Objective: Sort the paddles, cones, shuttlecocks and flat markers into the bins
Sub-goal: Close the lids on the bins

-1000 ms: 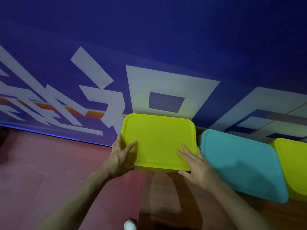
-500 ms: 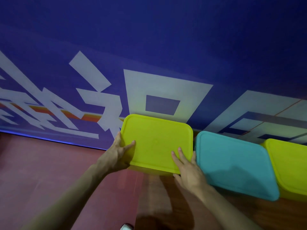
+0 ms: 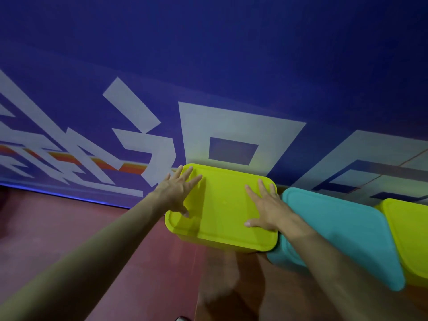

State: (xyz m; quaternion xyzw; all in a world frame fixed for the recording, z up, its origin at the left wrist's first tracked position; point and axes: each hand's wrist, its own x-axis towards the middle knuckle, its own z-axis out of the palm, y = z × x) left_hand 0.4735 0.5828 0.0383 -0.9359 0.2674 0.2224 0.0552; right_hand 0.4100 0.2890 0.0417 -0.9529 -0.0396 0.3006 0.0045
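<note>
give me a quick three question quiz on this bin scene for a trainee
1. True or false: both hands lie flat on the lid of the left yellow-green bin.
2. Which colour is the bin next along to the right? A red, B teal, C white
3. Fill in: the bins stand in a row against the blue ____.

Key
1. True: the left hand and right hand press on it with straight fingers.
2. B, the teal bin; another yellow-green bin follows.
3. wall

Both hands (image 3: 178, 193) now press flat on yellow lid (image 3: 222, 207).
</note>
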